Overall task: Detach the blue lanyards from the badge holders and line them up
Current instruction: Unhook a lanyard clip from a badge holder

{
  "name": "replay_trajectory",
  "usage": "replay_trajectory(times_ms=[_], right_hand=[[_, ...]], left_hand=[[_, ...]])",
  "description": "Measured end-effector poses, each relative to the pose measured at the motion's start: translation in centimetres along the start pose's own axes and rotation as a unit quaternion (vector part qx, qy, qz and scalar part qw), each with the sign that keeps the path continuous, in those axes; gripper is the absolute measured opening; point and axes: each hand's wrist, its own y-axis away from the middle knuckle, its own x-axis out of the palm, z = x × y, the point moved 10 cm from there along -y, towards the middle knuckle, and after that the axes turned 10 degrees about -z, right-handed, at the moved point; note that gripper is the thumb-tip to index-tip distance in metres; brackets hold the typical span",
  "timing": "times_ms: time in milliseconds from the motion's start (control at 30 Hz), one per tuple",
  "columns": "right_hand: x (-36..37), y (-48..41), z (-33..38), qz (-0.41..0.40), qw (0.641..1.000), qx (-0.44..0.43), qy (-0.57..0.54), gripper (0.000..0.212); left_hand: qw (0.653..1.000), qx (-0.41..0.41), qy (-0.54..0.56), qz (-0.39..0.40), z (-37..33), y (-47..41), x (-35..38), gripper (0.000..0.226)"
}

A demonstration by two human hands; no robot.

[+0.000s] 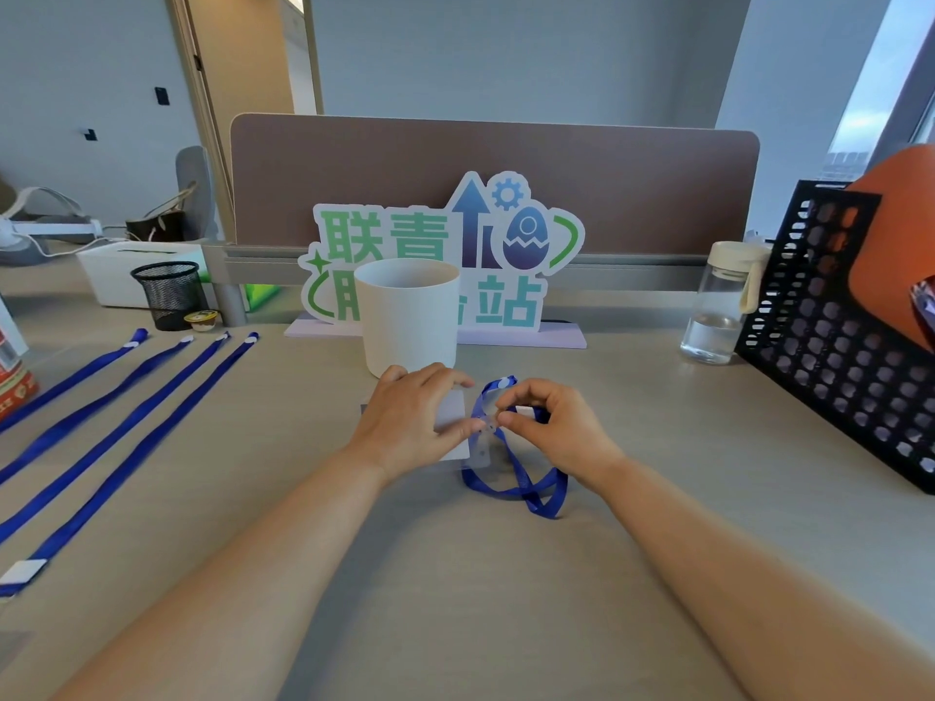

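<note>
In the middle of the frame, just in front of the white cup [410,316], the left hand [412,419] holds the badge holder [452,422] with curled fingers. The right hand [554,430] pinches the end of the blue lanyard [517,470] right where it joins the holder. This looks like the taking-apart step, not done yet; next the end needs a small, careful pull to come free, and then the lanyard can go flat beside the four other lanyards [126,423] lying side by side at the left of the frame.
</note>
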Motion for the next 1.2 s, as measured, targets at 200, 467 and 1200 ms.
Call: replay_trajectory(times_ms=[200, 467, 1200], right_hand=[[0.3, 0.3, 0.4, 0.009, 1.0, -0.011, -0.009, 0.017], [0.0, 0.3, 0.7, -0.003, 1.0, -0.021, -0.002, 0.027], [-0.5, 0.1, 0.4, -0.03, 0.999, -0.016, 0.006, 0.012]], left_hand=[[1.0, -0.002, 0.009, -0.022, -0.1, 0.0, -0.6, 0.043], [0.998, -0.05, 0.009, 0.026, -0.5, -0.4, -0.6, 0.029], [0.99, -0.059, -0.017, 0.127, -0.8, -1.4, 0.7, 0.019]])
